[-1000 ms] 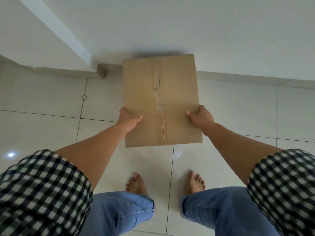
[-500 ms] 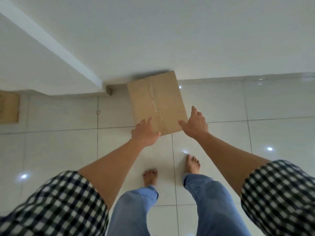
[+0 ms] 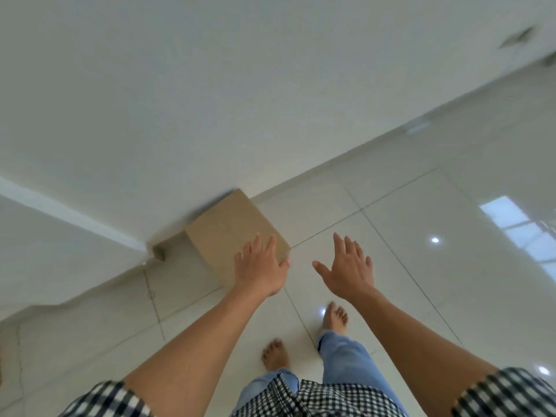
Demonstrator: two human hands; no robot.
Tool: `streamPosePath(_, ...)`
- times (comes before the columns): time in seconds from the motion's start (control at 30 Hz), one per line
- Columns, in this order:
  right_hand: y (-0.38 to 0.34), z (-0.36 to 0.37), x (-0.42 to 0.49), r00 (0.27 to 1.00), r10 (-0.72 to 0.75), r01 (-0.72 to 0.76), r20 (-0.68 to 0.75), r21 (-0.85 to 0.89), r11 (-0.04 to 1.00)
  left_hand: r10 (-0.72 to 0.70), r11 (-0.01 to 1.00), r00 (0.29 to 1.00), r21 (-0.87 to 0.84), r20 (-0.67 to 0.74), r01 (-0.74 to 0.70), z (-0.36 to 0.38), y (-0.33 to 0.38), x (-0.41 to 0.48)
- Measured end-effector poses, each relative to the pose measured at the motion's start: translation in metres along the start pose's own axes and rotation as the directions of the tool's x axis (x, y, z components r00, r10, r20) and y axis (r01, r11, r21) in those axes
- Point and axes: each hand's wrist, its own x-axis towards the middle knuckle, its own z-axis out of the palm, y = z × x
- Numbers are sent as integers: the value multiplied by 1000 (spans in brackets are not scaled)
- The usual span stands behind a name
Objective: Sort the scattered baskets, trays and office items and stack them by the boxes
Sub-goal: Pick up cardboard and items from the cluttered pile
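One white wall fills the upper view above a glossy tiled floor. A box lies on the floor against the wall. The left hand, fingers spread and holding nothing, overlaps the box's near corner; whether they touch is unclear. The right hand is spread over tile, empty.

Both arms reach forward and down, bare below checked sleeves. The left hand and right hand are spread flat, fingers straight, holding nothing.
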Motion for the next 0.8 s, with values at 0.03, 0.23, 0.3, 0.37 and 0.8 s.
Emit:
streamPosePath(0.03,9,-5,-10,999,31,-30,-18,23,999,43,999,999,25,-7,-43,-1,14,-3)
streamPosePath(0.23,81,-28,-63,961,250,-226,-117,187,956,307,928,951,206,44,-309,5,119,-21)
streamPosePath(0.3,114,-33,-81,933,332,-292,-137,250,923,397,881,915,252,68,-401,12,160,-31)
streamPosePath(0.37,149,-35,-101,895,418,-358,-152,315,879,475,830,875,285,91,-480,22,201,-42)
streamPosePath(0.8,423,-28,-273,598,796,-611,-96,588,530,758,400,564,450,327,-799,163,483,-176)
